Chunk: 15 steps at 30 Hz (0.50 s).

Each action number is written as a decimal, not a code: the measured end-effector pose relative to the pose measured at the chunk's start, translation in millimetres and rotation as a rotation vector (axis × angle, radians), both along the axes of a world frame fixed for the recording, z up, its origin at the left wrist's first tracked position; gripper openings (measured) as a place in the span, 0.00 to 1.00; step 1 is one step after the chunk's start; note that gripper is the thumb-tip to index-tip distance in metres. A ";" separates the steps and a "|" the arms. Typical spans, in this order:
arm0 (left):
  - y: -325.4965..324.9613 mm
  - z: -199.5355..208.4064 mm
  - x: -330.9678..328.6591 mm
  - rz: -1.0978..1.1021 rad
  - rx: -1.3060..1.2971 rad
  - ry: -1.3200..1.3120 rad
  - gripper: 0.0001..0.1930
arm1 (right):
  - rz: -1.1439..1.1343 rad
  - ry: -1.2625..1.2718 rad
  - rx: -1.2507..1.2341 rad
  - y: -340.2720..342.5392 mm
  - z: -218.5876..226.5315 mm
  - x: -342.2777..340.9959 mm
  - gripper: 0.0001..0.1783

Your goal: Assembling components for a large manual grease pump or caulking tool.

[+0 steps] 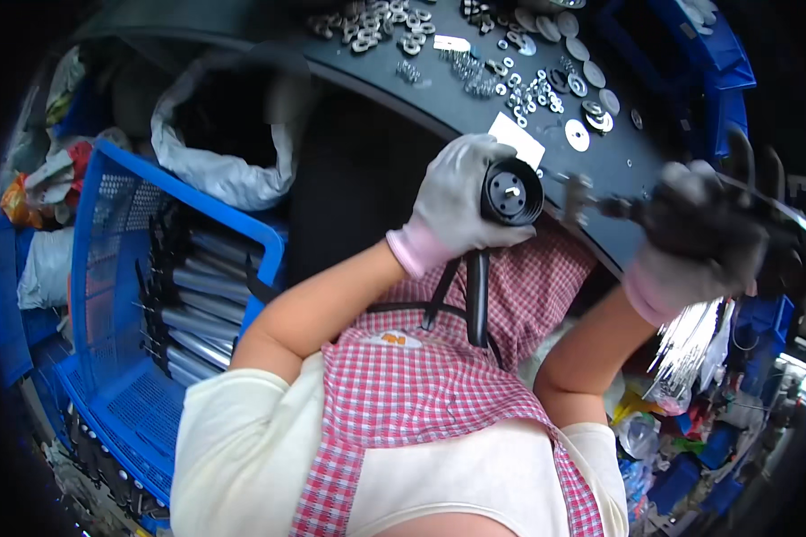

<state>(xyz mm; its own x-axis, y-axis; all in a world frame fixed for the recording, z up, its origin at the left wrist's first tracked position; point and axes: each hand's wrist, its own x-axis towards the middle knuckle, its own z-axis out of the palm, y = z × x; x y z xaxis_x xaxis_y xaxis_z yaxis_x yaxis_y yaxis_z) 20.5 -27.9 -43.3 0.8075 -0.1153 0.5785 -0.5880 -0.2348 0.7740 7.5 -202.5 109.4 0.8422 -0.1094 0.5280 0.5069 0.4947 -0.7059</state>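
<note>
My left hand (461,201), in a pale grey glove with a pink cuff, is closed around a round black housing (513,191). Its open face is turned up and to the right, and a small metal stud stands in the middle. A black tube (477,300) hangs below it over my lap; whether the two are joined is hidden by my hand. To the right, my gloved right hand (698,237) is wrapped round a dark, motion-blurred tool (663,210). The tool's metal end (579,199) points left toward the housing, apart from it.
Metal rings (533,94), springs (475,76), discs (594,73) and grey metal parts (376,25) lie on the dark table (439,94). A white card (517,141) is at its near edge. At left, a blue crate (107,206) holds several grey tubes (210,291). Thin metal rods (687,345) are at right.
</note>
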 end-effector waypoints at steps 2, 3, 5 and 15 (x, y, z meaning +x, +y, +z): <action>-4.4 0.8 -9.6 0.103 0.035 -0.026 0.43 | -0.147 0.063 -0.121 -45.3 14.6 -16.5 0.34; -8.0 1.7 -14.2 0.140 0.041 -0.031 0.43 | -0.460 0.238 -0.287 -65.4 10.8 -20.0 0.32; -7.3 -1.6 -16.4 0.138 0.041 -0.044 0.46 | -0.842 0.517 -0.807 -121.8 -9.5 -28.9 0.25; 23.1 -179.2 -18.3 -0.001 -0.112 0.827 0.23 | -1.166 0.796 -1.544 -225.3 -107.0 -14.7 0.29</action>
<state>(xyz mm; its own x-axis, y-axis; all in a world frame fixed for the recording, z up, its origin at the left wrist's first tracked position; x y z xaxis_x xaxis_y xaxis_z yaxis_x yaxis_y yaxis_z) 2.2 -4.9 -222.6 0.9768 -0.0932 -0.1930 0.1802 -0.1300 0.9750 -7.2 -427.8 2.4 0.7605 -0.5602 0.3283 -0.4758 -0.8249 -0.3053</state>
